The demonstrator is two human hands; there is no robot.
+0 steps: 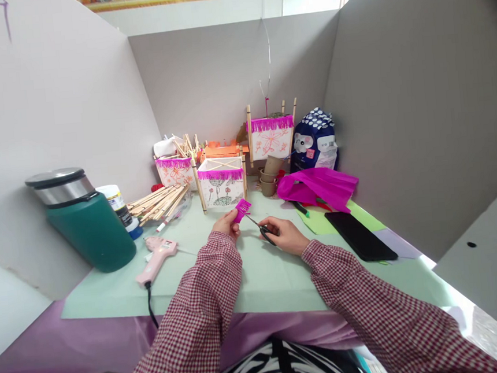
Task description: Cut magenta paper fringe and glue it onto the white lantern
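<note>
My left hand (226,224) pinches a small strip of magenta fringed paper (242,209) and holds it up over the pale green mat (186,273). My right hand (284,235) is closed on the handles of black scissors (261,229), whose blades point up and left and reach the lower edge of the paper strip. Both sleeves are red and white check. Just behind the hands stands a small white lantern box (222,183) with a magenta fringe along its top.
A pink glue gun (156,257) lies left of my hands, a green flask (84,221) and a paint bottle (120,208) further left. Wooden sticks (159,203), two more lanterns, paper cups (270,176), crumpled magenta paper (318,187) and a black phone (359,235) surround the mat. Grey partitions enclose the desk.
</note>
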